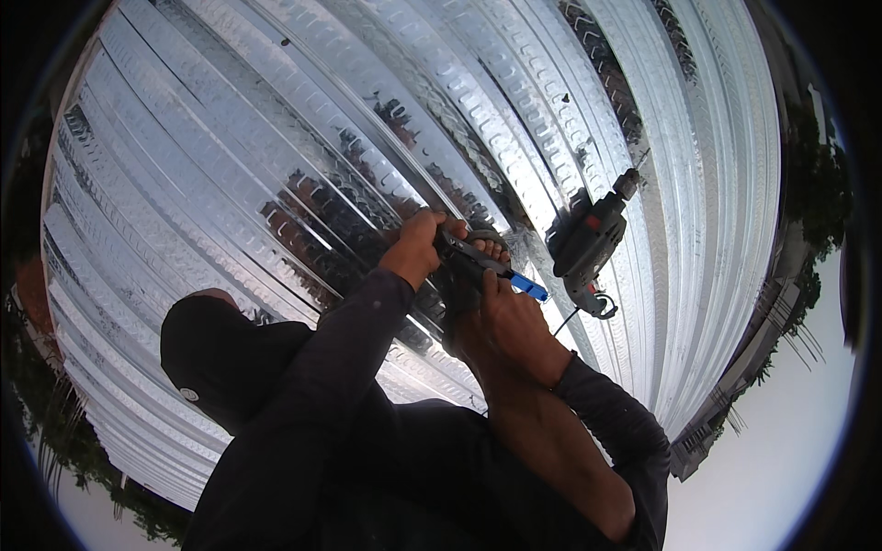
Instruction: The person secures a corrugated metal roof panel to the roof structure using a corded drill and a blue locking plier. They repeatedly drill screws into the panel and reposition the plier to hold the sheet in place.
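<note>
A dark tool (471, 255) with a blue end (528, 286) is held slantwise over the shiny metal strips (230, 147), near the middle of the view. Its upper end is gripped by the closed fingers of the left hand (416, 248); near the blue end it is touched by the bent fingers of the right hand (522, 321), though whether they are closed around it cannot be told. Just beside the tool, a bare forearm (551, 422) is reached in by a co-worker in a black cap (216, 363), whose hand (491, 246) is partly hidden. A drill (593, 243) (apparently set aside) is laid on the strips to the right. The step in hand is judged to be the steadying or positioning of the tool; for the next move, a firm two-handed hold and care around the co-worker's fingers are called for.
</note>
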Available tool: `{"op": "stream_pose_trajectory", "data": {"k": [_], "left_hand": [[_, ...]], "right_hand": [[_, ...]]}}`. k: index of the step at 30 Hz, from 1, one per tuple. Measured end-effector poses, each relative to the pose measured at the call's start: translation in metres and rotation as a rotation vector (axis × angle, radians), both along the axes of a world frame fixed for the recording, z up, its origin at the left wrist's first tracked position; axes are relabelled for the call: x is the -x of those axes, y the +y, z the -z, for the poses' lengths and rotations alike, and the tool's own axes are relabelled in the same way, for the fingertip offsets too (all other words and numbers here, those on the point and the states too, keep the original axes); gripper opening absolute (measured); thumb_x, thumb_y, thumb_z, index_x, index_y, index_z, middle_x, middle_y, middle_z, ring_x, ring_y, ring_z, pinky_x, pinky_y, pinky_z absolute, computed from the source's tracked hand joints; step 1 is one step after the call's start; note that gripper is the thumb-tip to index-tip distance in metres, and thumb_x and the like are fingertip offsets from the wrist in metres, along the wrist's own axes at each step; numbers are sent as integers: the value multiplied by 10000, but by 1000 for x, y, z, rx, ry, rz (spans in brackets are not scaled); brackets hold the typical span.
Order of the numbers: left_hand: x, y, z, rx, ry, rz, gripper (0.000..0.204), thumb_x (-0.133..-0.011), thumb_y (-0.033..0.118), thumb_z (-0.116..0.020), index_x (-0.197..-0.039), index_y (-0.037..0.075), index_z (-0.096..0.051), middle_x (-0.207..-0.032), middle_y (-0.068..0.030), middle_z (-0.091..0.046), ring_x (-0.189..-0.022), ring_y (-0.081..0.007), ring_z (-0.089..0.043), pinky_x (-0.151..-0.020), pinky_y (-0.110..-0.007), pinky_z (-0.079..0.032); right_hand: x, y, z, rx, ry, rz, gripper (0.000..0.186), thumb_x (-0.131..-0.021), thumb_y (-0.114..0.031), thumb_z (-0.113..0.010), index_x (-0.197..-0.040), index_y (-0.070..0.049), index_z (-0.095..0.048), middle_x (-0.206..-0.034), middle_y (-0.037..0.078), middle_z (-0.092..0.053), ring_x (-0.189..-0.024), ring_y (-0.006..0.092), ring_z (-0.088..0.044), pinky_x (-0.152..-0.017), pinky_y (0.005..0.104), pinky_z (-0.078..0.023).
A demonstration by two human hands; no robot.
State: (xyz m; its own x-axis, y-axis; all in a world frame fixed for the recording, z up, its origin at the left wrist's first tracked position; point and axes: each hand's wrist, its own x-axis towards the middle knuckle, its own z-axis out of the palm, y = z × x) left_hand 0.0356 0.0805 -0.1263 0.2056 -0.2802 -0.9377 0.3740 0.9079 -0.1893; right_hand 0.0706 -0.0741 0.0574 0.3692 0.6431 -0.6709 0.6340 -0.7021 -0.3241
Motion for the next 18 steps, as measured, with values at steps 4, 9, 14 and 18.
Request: {"op": "stream_pose_trajectory", "data": {"k": [4,9,14,18], "left_hand": [[-1,1,-1,-3,-5,3,332,-1039,204,-454,-1028,-45,-673,-900,-163,-715,-815,-272,-693,-790,-412,-585],[4,-1,9,72,-14,-124,329,-1045,198,-441,-985,-44,-655,-877,-160,-699,-837,-276,-681,-821,-420,-576],[3,-4,7,26,-17,-129,341,-1058,180,-412,-972,-48,-649,-890,-176,-690,-840,-283,-665,-848,-421,-560],[3,-3,5,28,-39,-96,357,-1063,187,-404,-959,-50,-650,-893,-185,-689,-838,-288,-661,-862,-439,-550]], "right_hand": [[0,0,-1,26,21,15,533,-836,-69,-644,-1280,160,-457,-922,247,-634,-638,341,-715,-519,403,-585],[2,-3,0,8,0,-4,568,-840,-114,-662,-1291,155,-446,-920,251,-625,-633,343,-714,-518,400,-583],[1,-1,-3,-11,27,101,540,-914,-158,-666,-1305,121,-419,-955,283,-649,-664,403,-690,-524,479,-545],[-7,-7,-3,-21,36,45,524,-902,-133,-639,-1305,120,-421,-946,262,-628,-636,371,-697,-512,458,-557]]}}
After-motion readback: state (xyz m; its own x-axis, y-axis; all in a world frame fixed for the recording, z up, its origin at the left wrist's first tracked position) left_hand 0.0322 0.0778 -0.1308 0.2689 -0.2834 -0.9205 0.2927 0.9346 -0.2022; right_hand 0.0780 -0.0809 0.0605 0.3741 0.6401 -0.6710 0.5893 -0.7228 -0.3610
